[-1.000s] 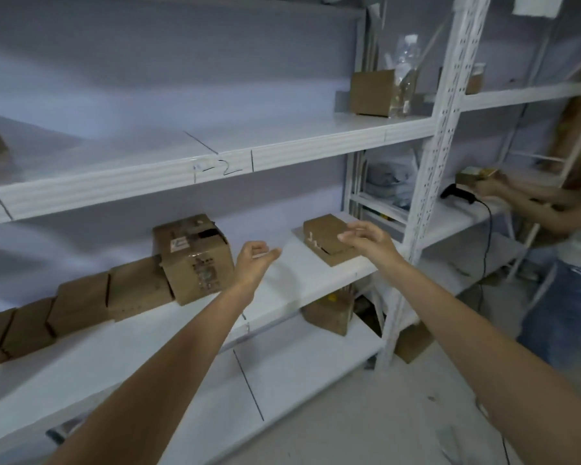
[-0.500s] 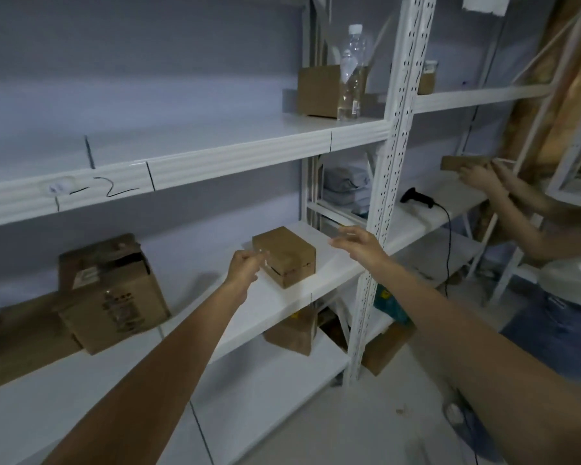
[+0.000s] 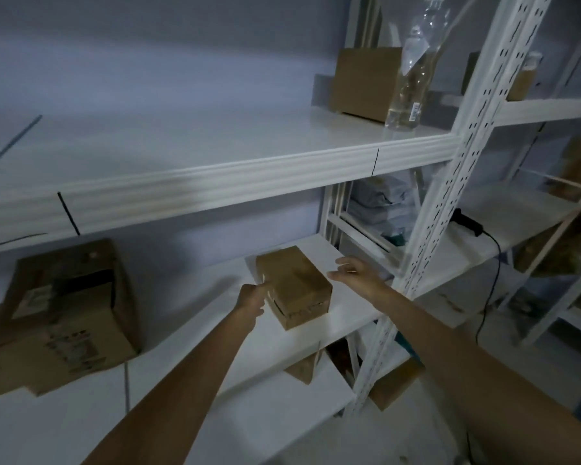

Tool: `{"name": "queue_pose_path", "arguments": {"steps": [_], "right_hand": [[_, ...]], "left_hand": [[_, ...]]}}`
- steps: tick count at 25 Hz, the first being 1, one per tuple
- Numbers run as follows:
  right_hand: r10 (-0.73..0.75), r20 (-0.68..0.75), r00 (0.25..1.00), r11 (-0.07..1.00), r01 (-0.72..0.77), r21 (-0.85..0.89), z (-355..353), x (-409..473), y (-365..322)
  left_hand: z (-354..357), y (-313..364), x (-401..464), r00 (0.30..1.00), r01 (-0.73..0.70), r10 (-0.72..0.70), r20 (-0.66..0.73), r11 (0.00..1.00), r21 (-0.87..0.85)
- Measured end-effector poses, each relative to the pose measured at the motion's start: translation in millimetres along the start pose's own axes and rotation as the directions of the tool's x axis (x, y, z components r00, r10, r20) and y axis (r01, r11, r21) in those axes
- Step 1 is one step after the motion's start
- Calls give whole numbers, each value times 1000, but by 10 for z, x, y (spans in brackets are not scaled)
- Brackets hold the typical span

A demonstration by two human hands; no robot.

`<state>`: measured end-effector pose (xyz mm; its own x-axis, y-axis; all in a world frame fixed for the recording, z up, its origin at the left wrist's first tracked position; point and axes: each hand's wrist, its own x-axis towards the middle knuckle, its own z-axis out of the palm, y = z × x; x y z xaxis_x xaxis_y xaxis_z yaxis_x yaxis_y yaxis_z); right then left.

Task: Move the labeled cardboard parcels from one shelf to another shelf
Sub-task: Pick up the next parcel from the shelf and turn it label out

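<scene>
Fingers of the left hand are loosely curled, their tips at or just short of the near left face of the small parcel; motion blur hides whether skin meets cardboard, and nothing is gripped. Across the box, the right hand hangs spread and empty, just beside its right top edge and apart from it. Between the two hands the parcel lies on the middle shelf near the front lip, its long axis running from near right to far left, so the hands bracket its longer sides; the left is nearer. Well left sits a bigger labeled box, untouched. Beyond stands the white upright, and higher, the upper shelf.
</scene>
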<state>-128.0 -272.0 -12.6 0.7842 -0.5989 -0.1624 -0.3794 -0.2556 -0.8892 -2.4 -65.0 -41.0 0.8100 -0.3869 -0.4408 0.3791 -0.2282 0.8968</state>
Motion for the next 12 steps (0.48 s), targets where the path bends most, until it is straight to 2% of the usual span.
{"name": "queue_pose_path", "arguments": {"steps": [3,7,12], "right_hand": [[32,64,997,998,-29,-50,20,366,126],[44,160,986,984,-15,-179,20,833,274],[149,364,919,966,-56,-253,79,1253,491]], "left_hand": [[-12,-57,213,997,63,-62,-40,998,12],[168,-144,354,982,168,-173,-72,983,-79],[507,-318,508,954,214,-222,-202,975,-62]]}}
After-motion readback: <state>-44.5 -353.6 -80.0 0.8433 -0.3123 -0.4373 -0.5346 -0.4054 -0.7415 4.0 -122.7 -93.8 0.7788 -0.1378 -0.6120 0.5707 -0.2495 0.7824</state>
